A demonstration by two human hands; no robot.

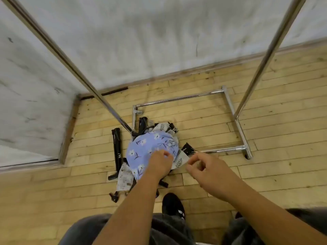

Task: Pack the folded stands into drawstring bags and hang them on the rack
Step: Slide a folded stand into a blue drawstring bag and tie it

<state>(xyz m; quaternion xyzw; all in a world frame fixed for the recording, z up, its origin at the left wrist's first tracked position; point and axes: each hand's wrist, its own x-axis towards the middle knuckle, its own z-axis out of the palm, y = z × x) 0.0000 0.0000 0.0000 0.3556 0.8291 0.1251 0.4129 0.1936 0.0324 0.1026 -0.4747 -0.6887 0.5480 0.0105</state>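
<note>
Blue flowered bag [146, 149] sits at twelve o'clock from us; our left hand [160, 164], nearer, grips its cloth; our right hand [203, 167] curls at its three o'clock edge, hold unclear; a folded stand [117, 149] lies at nine o'clock, running twelve-to-six.

Rack [178, 99]: shiny chromed metal tubing. Floor [265, 121]: pale wood planks, matt, scuffed. Wall [141, 32]: rough, smudged white paint. Blue floral bag [146, 151]: soft matt cloth. Folded stand [117, 149], left: black, slightly glossy.
</note>
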